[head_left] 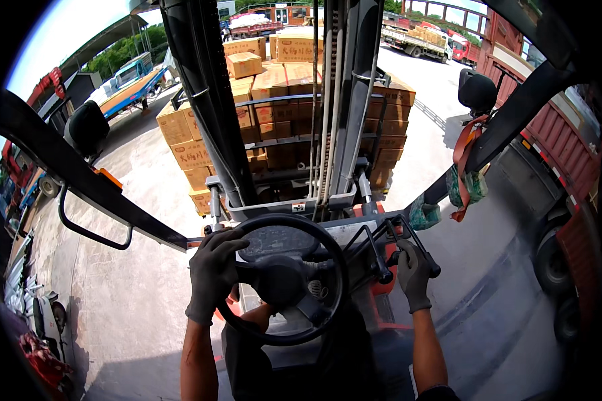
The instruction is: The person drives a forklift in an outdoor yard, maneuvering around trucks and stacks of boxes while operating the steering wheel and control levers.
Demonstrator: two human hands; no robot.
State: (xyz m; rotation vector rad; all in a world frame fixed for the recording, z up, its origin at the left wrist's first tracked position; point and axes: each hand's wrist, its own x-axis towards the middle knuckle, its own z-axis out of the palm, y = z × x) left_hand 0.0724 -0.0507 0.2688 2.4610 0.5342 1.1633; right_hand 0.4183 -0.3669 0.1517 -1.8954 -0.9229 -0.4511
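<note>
My left hand (215,271), in a dark grey glove, is closed around the left side of the black steering wheel (344,267). To the right of the wheel, my right hand (413,275), gloved the same way, grips a control lever whose top is mostly hidden by the fingers. Other black levers (384,273) stand beside that hand. Ahead, past the forklift's dark mast (207,100), a tall stack of brown cartons (271,81) sits against the load frame. A few cartons lie loose on top, and the mast and chains hide part of the stack.
A red truck (562,134) with large wheels stands close on the right. A flatbed truck (415,39) is parked farther back. At the left are a blue vehicle (130,77) and a scooter (47,321). Black cab posts frame both sides, with a red strap (463,160) on the right one.
</note>
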